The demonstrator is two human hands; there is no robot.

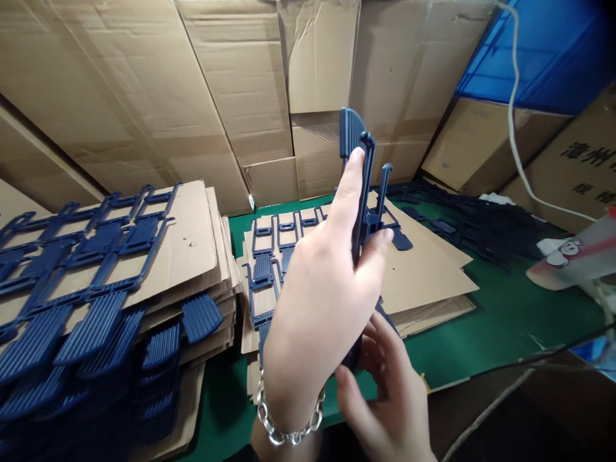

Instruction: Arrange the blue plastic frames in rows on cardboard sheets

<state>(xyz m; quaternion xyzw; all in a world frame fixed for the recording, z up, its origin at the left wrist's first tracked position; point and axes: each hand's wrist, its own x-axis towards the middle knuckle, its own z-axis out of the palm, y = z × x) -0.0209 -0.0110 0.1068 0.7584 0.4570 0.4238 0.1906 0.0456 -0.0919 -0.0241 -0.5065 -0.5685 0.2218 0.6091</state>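
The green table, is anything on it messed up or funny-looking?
Yes, a little. The left cardboard stack looks crooked because its edges don't line up. Toward the back right, dark parts lie in a jumbled heap instead of neat rows. I can't see any spill.

From here the ribbed plastic parts (203,318) look dark navy (striped by their own parallel ridges), the cardboard sheets (428,269) plain tan, the tabletop (524,321) deep green, the chain bracelet (289,437) silver, the cord (513,109) off-white and the sheeting (539,58) bright blue.
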